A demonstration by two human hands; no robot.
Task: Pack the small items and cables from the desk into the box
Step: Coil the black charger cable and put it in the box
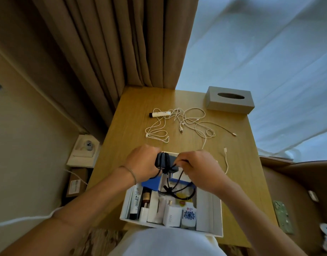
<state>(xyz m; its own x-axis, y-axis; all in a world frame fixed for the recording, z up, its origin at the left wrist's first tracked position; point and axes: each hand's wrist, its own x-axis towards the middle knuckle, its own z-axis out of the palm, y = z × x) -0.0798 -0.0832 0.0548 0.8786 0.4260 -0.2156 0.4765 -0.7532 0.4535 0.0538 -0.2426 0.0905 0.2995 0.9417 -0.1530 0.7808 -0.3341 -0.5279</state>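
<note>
Wooden desk point(133, 115) by the curtain: nearest sits the white box point(217, 215), already part-filled. Just above it, the left hand point(143, 163) grips a black charger brick point(163, 160) while the right hand point(197, 168) pinches its limp black cable point(179, 189), seemingly mid-wrap. Beyond the box lie floppy white cables point(188, 120) and a small tube point(159, 114); these are light and best gathered in loops.

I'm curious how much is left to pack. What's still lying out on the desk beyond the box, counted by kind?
White cables: a tangle, at least 2; the exact count cannot be told
White tube with black cap: 1
Grey tissue box: 1
Total: at least 4
</note>
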